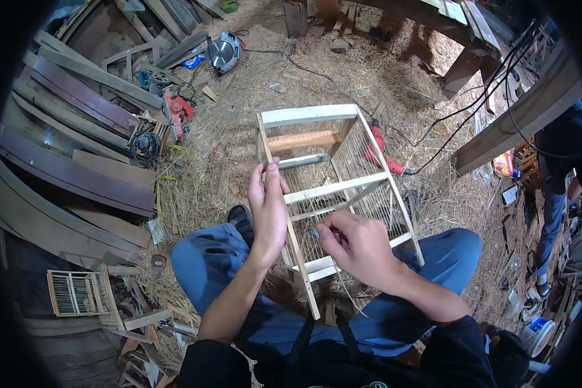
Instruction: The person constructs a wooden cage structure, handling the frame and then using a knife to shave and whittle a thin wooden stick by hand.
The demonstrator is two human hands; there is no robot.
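Observation:
A pale wooden cage (335,188) with thin bars, perhaps a birdcage, stands tilted between my knees. My left hand (269,210) grips its left upright rail, with fingers near the middle crossbar. Over the cage's lower opening, my right hand (361,249) is closed in a pinch. A small teal tip (314,233) shows at those fingertips; the rest of what they hold is hidden. Below the right hand, a thin pale strip (349,295) curves down past the cage's near rail.
Beyond the cage's right side lies a red corded power tool (376,150). A circular saw (225,53) and another red tool (178,110) sit farther left. Curved boards (77,171) are stacked left, near a smaller cage (77,293). A wooden post (517,110) and another person's leg (549,220) are at right.

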